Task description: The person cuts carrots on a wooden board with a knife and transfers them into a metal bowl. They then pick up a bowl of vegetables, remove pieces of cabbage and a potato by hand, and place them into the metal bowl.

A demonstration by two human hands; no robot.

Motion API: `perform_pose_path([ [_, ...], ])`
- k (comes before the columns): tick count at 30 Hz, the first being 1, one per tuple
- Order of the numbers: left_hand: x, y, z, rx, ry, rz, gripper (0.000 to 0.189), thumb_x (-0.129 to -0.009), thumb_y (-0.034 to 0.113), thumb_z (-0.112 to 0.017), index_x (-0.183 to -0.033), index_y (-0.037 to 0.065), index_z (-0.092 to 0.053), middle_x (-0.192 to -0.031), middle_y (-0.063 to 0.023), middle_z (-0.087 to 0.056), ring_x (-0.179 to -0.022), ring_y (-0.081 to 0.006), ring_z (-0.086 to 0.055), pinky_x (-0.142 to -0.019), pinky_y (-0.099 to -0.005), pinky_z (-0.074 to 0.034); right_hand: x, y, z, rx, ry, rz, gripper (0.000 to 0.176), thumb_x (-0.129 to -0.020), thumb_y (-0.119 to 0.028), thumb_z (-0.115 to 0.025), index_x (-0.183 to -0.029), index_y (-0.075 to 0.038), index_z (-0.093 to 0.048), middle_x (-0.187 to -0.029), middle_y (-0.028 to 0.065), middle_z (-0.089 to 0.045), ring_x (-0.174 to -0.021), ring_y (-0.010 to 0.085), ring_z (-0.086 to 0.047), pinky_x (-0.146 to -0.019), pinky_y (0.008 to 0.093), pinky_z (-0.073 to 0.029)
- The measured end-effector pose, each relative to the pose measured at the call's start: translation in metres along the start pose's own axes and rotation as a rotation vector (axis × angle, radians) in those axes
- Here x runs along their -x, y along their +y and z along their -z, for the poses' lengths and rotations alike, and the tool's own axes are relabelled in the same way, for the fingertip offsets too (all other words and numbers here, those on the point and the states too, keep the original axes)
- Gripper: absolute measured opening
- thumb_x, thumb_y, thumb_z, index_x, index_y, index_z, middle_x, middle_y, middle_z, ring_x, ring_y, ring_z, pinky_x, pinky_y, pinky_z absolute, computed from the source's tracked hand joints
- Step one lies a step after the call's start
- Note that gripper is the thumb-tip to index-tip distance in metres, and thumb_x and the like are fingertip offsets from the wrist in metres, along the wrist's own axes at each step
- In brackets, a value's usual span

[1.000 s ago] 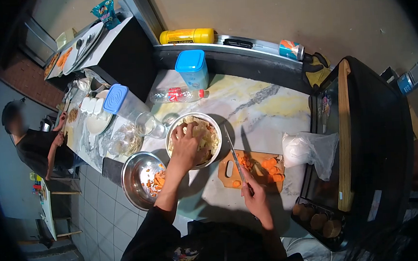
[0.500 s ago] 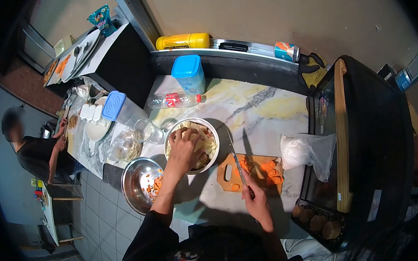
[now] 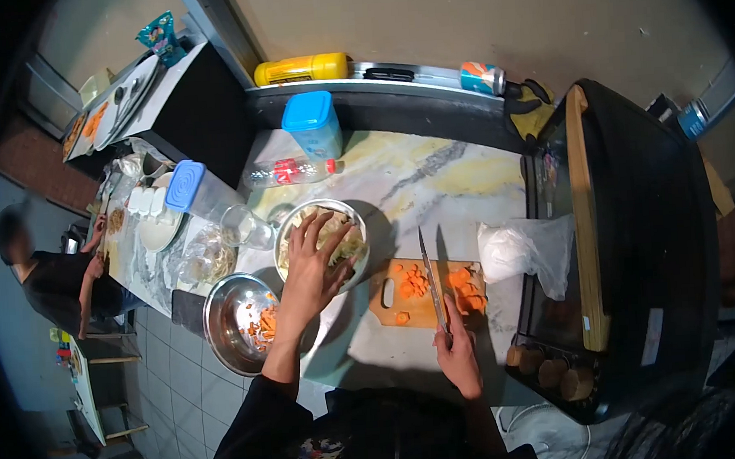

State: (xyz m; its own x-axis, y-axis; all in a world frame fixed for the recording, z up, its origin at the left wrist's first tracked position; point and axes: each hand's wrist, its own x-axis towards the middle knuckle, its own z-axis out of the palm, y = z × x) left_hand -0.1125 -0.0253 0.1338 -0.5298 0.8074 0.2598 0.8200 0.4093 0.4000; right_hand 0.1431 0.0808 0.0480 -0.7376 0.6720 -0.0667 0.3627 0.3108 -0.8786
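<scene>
My left hand (image 3: 312, 262) is over a round white-rimmed bowl (image 3: 364, 232), its fingers spread across pale, leafy-looking food (image 3: 347, 246) inside. Part of that food is hidden under the hand. In my right hand (image 3: 458, 354) is a long knife (image 3: 429, 268), gripped by the handle with the blade pointing away from me. The blade passes over an orange cutting board (image 3: 379, 314), between chopped carrot pieces (image 3: 411, 282) and more carrot (image 3: 470, 295) on the right. Left of my left forearm, a steel bowl (image 3: 216, 344) holds small orange bits.
A plastic bag of white stuff (image 3: 508, 253) lies right of the board, before a black oven-like appliance (image 3: 646, 238). A clear bottle (image 3: 288, 173), a blue-lidded tub (image 3: 311, 132) and a tipped container (image 3: 205, 193) stand farther back. Another person (image 3: 59, 278) works at far left.
My left hand has lifted slightly and its fingers have spread over the bowl. The knife in my right hand has swung more upright and moved right across the board. The view has shifted a little.
</scene>
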Motion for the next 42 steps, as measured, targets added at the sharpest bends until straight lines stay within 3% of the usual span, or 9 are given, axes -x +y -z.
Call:
perform_pose_path([
  [2,0.003,0.021,0.0,0.126,0.013,0.008,0.045,-0.08,0.012,-0.072,-0.124,0.009,-0.061,-0.131,-0.0155,-0.052,-0.124,-0.0362,-0.048,-0.1,-0.0444,-0.042,0.006,0.008,0.001,0.026,0.009,0.035,0.058,-0.091,0.0,-0.051,-0.146,-0.006,-0.034,-0.071,0.0192,-0.059,-0.063,0.0304,-0.063,-0.063,0.0386,-0.05],
  [5,0.023,0.036,-0.024,0.482,-0.235,-0.038,0.04,-0.081,0.008,-0.071,-0.119,0.002,-0.061,-0.115,-0.0166,-0.063,-0.105,-0.0336,-0.062,-0.09,-0.0394,-0.048,0.018,0.017,-0.004,0.104,0.062,0.069,0.058,-0.09,-0.001,-0.051,-0.145,-0.006,-0.034,-0.079,0.0244,-0.061,-0.071,0.0395,-0.064,-0.067,0.0432,-0.05],
  [9,0.055,0.053,-0.065,0.512,-0.293,0.08,0.051,-0.081,0.011,-0.072,-0.127,0.001,-0.053,-0.115,-0.0197,-0.057,-0.104,-0.0389,-0.058,-0.087,-0.0433,-0.048,0.034,0.012,-0.002,0.148,0.015,-0.045,0.061,-0.09,-0.003,-0.053,-0.146,-0.008,-0.03,-0.088,0.0286,-0.062,-0.085,0.0483,-0.061,-0.069,0.0491,-0.049],
  [13,0.072,0.055,-0.083,0.376,-0.201,0.077,0.068,-0.075,0.013,-0.078,-0.135,0.004,-0.047,-0.117,-0.02,-0.051,-0.107,-0.0396,-0.053,-0.088,-0.0442,-0.048,0.045,0.022,-0.005,0.13,0.007,-0.103,0.061,-0.093,-0.013,-0.054,-0.148,-0.016,-0.027,-0.1,0.0267,-0.063,-0.084,0.0493,-0.058,-0.077,0.0536,-0.046],
  [18,0.076,0.046,-0.086,0.391,-0.268,0.185,0.074,-0.069,0.014,-0.083,-0.133,0.003,-0.046,-0.119,-0.0207,-0.052,-0.102,-0.0409,-0.059,-0.08,-0.0442,-0.052,0.048,0.027,-0.009,0.092,0.007,-0.234,0.036,-0.094,-0.013,-0.054,-0.127,-0.012,-0.04,-0.092,0.027,-0.062,-0.084,0.0506,-0.057,-0.074,0.0563,-0.044],
  [25,0.079,0.033,-0.101,0.493,-0.207,0.141,0.055,-0.074,0.003,-0.076,-0.123,0.003,-0.052,-0.092,-0.0193,-0.065,-0.079,-0.0375,-0.065,-0.069,-0.0415,-0.052,0.046,0.019,-0.013,0.176,0.08,-0.13,0.025,-0.094,-0.012,-0.054,-0.115,-0.009,-0.04,-0.099,0.0242,-0.06,-0.085,0.0512,-0.055,-0.073,0.0573,-0.044],
  [31,0.079,0.028,-0.109,0.519,-0.168,0.135,0.046,-0.076,-0.001,-0.074,-0.118,0.0,-0.056,-0.092,-0.0189,-0.065,-0.08,-0.0347,-0.066,-0.068,-0.0392,-0.051,0.043,0.03,-0.018,0.064,0.078,-0.116,0.025,-0.093,-0.01,-0.056,-0.112,-0.007,-0.04,-0.101,0.0241,-0.058,-0.084,0.052,-0.056,-0.071,0.0573,-0.044],
  [40,0.08,0.031,-0.108,0.605,-0.127,0.094,0.04,-0.076,-0.007,-0.071,-0.114,-0.003,-0.06,-0.089,-0.0187,-0.063,-0.078,-0.0328,-0.065,-0.069,-0.0375,-0.051,0.04,0.022,-0.017,0.069,0.126,-0.127,0.019,-0.093,-0.01,-0.056,-0.105,-0.005,-0.043,-0.087,0.0256,-0.06,-0.081,0.0511,-0.056,-0.067,0.059,-0.041],
  [42,0.079,0.032,-0.105,0.612,-0.139,0.092,0.04,-0.076,-0.008,-0.07,-0.114,-0.002,-0.06,-0.087,-0.0176,-0.062,-0.077,-0.0313,-0.064,-0.069,-0.0367,-0.051,0.04,0.026,-0.018,0.139,0.193,-0.054,0.016,-0.091,-0.006,-0.057,-0.098,-0.002,-0.044,-0.08,0.0242,-0.059,-0.077,0.048,-0.058,-0.061,0.0503,-0.045],
])
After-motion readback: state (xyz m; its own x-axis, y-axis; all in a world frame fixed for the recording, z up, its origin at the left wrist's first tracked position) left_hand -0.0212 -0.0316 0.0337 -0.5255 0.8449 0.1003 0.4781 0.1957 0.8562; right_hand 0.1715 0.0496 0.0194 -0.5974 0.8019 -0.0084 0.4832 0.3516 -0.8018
